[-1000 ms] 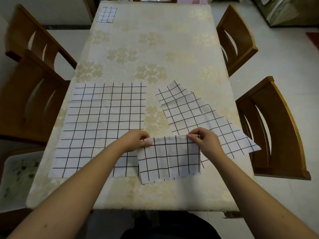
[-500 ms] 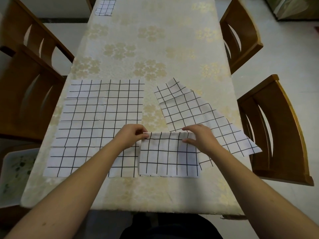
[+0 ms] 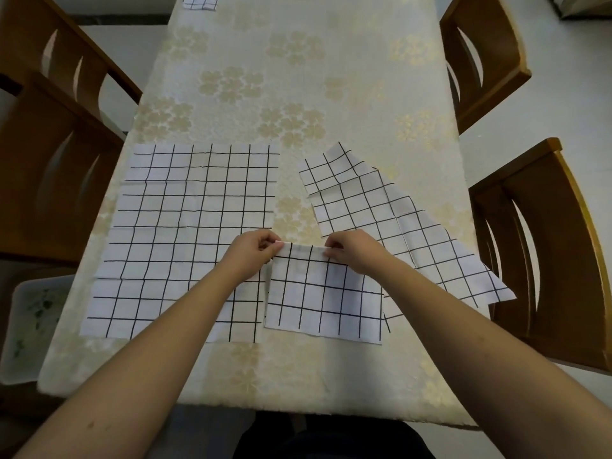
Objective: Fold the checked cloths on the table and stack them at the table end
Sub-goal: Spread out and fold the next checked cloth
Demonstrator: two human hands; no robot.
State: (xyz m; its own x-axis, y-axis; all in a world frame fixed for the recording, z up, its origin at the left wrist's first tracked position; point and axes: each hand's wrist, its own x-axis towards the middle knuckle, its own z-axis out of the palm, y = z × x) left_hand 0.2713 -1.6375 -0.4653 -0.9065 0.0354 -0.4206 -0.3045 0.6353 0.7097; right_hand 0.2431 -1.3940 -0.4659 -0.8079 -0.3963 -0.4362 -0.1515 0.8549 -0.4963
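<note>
A view looking down from a person's head at a long counter (image 3: 331,44) covered in a cream cloth with a pale gold flower pattern. Both bare arms reach forward over the near end. The left hand (image 3: 253,253) pinches the far left corner of a small folded cloth (image 3: 323,299), white with a black grid, and the right hand (image 3: 352,251) pinches its far edge near the right side, fingers curled around the fabric. This folded cloth lies flat near the front edge of the counter. To its left, a large checked cloth (image 3: 185,226) lies spread open and flat, its right edge just under the left hand. To the right, a third checked cloth (image 3: 390,220) lies at an angle, partly folded over itself, its near corner reaching the counter's right edge. At the far left end sits a small folded checked cloth (image 3: 201,1), cut off by the picture's top. Wooden chairs (image 3: 543,246) stand along both sides.
</note>
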